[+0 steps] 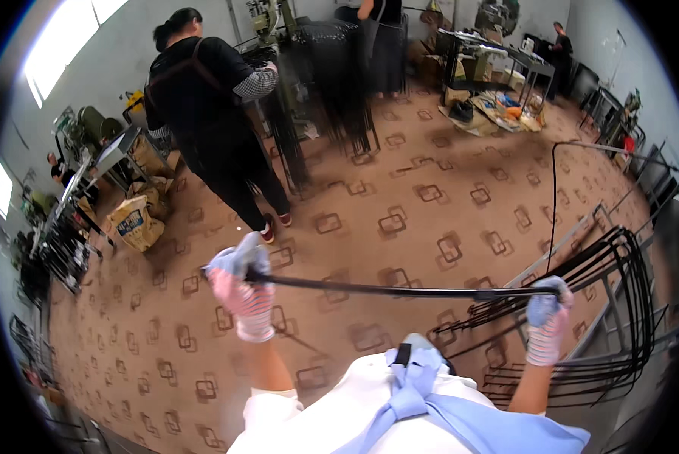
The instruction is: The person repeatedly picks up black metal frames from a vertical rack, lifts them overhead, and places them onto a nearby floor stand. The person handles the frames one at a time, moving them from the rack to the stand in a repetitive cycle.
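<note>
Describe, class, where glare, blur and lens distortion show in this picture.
In the head view, the upper-left window glares to plain white; in the head view, the left hand on the black bar looks slightly blurred, and the dark frames at top centre look smeared; in the head view, the fisheye leaves black corners.

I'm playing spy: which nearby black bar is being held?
The long bar between the left hand and right hand; the other nearby bars are bunched at the right, unheld.
</note>
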Available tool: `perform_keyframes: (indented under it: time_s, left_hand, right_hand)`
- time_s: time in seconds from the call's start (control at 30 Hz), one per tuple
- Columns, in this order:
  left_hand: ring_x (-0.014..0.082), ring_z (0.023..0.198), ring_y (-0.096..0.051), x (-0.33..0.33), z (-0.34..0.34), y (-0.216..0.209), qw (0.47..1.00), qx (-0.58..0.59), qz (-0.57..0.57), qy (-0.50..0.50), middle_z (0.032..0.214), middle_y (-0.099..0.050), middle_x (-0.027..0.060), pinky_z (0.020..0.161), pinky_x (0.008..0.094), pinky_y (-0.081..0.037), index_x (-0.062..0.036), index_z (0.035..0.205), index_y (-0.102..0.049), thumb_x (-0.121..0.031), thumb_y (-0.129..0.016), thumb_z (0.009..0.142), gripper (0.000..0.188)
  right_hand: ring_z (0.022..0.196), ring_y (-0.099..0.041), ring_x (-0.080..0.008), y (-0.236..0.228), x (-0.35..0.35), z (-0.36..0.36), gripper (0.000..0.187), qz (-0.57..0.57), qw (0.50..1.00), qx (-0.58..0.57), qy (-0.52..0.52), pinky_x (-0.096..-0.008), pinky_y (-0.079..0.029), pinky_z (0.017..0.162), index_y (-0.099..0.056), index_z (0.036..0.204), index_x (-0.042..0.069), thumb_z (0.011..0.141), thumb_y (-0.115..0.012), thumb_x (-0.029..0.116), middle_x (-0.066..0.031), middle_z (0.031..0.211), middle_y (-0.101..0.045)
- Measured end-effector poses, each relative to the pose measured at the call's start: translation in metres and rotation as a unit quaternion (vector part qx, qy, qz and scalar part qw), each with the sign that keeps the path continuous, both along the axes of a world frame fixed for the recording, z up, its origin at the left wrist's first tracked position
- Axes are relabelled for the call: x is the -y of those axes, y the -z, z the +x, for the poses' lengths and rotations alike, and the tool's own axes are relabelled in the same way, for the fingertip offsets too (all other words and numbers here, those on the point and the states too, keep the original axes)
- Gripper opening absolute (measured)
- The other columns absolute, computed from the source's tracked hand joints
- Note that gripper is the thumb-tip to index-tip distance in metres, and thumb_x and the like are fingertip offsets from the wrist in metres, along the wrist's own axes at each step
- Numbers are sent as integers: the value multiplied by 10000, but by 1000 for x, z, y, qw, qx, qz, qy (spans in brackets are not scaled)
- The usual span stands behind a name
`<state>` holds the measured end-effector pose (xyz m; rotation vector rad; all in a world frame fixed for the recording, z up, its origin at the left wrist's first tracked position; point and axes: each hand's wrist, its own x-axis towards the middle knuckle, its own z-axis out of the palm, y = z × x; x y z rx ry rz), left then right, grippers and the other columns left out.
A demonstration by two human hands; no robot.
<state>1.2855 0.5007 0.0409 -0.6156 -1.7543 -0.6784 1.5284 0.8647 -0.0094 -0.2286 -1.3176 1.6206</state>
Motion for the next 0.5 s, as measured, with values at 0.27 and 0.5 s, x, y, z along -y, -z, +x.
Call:
perform_keyframes:
  time_s: [0.27,0.5]
  left_hand:
    - [183,800,-502,128,25,-22,958,-11,-8,-288,842,-572,48,699,293,-413,-38,921,-597,0,-634,674,253]
    - [227,923,-493,180,-12,-36,911,13,-4,-411,967,-562,56,815,347,-381,-52,1032,-530,-33,-633,658,388]
  right_hand:
    - [351,-369,-54,-26,71,-180,305,-77,921,79,-374,-175,-250,312,-535,719,-23,606,-708,202,-47,564,-526]
    - [383,-357,-9,-46,149,-335,153,46,903,122,-410,-156,-246,346,-567,729,-21,706,-619,122,22,513,-470]
